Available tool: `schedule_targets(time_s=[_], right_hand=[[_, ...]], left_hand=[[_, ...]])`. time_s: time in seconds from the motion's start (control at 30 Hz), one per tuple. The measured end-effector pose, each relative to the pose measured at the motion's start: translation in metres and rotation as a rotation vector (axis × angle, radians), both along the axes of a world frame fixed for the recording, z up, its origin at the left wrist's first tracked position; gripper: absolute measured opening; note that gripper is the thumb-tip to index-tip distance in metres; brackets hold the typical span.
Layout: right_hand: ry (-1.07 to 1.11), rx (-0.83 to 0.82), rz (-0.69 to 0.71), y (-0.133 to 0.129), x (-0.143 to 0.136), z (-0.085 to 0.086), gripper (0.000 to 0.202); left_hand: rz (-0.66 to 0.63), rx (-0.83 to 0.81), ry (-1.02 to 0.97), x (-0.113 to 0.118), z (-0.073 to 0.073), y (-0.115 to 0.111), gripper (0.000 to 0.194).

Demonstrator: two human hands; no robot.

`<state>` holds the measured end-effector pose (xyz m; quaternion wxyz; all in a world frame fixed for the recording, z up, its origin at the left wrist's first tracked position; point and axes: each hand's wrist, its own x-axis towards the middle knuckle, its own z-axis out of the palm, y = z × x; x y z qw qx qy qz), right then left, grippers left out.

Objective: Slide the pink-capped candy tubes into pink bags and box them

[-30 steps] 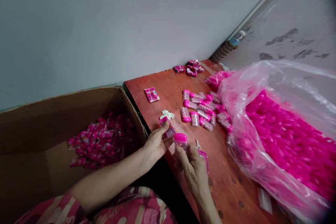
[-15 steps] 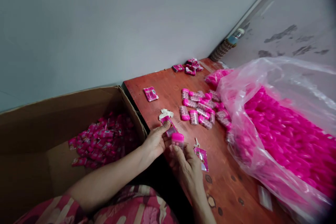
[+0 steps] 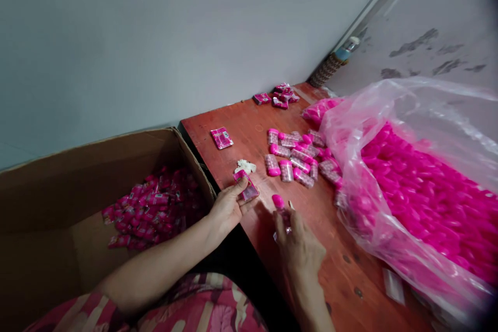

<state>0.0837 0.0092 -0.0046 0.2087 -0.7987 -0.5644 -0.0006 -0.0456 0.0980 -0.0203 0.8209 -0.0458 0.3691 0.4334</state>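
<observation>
My left hand [image 3: 229,206] pinches a pink printed packet [image 3: 246,187] with a see-through lower part, held over the table's front edge. To its right, my right hand [image 3: 298,244] reaches low over the table, fingers closed around a small clear container with a pink cap [image 3: 277,201]. Those fingers hide most of the container. A pink packet lay under this spot earlier and is now mostly covered. Beyond both hands lies a group of similar pink-capped containers [image 3: 287,171] filled with small balls. A crumpled white scrap [image 3: 245,166] sits just behind the held packet.
An open cardboard box [image 3: 89,244] on the left holds a heap of pink packets [image 3: 151,210]. On the reddish table [image 3: 229,119] are a single packet [image 3: 221,138] and a small packet pile [image 3: 285,94]. A large plastic bag of pink caps [image 3: 420,192] fills the right side.
My right hand has moved right and away from my left hand, taking the pink-capped container down toward the table. My left hand keeps the packet almost in place.
</observation>
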Motion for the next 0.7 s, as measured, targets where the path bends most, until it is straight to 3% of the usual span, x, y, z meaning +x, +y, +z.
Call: schedule_targets(time_s=[0.1,0.2,0.3,0.47,0.53,0.7], right_hand=[[-0.199,-0.074,0.128,0.007,0.013,-0.004,0.028],[-0.101,-0.096,0.211,0.017,0.011,0.001,0.03],[0.285,-0.044,0.167,0.03,0.002,0.014,0.034],[1.149,-0.123,0.192,0.053,0.001,0.031,0.042],[1.28,-0.097,0.139,0.056,0.003,0.032,0.042],[1.321,-0.059,0.077,0.055,0.004,0.026,0.039]], left_hand=[[-0.002,-0.017,-0.01,0.001,0.002,0.0,0.013],[0.004,0.01,-0.012,0.001,0.006,-0.003,0.011],[-0.084,0.129,0.013,0.001,0.012,-0.009,0.012],[-0.439,0.364,0.048,-0.001,0.02,-0.019,0.024],[-0.467,0.43,0.111,-0.002,0.02,-0.02,0.027],[-0.424,0.498,0.192,0.0,0.012,-0.018,0.026]])
